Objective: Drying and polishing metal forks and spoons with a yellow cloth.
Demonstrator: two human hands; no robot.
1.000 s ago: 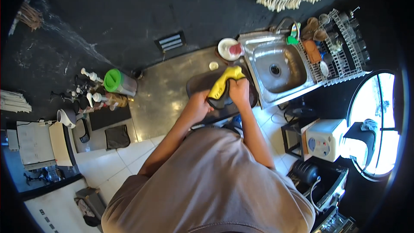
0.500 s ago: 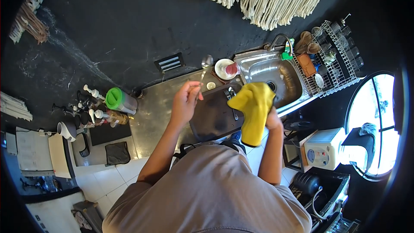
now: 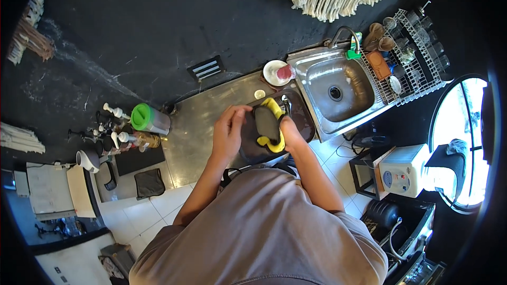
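A yellow and dark grey cloth is bunched over the dark brown tray. My right hand is closed on its right side. On the cloth's left edge, my left hand has its fingers bent together; what they pinch is hidden, and the spoon cannot be seen. Metal cutlery lies in the tray just beyond the cloth. A small pale round item rests at the tray's far edge, near a white bowl with something reddish in it.
A steel sink with a tap is to the right. Beyond it stands a white wire rack of glasses and cups. On the left are a green-lidded container and several pump bottles. A water dispenser stands at right.
My right hand has brought the cloth left and down over the tray, to meet my left hand. The raised spoon from my left hand is out of sight.
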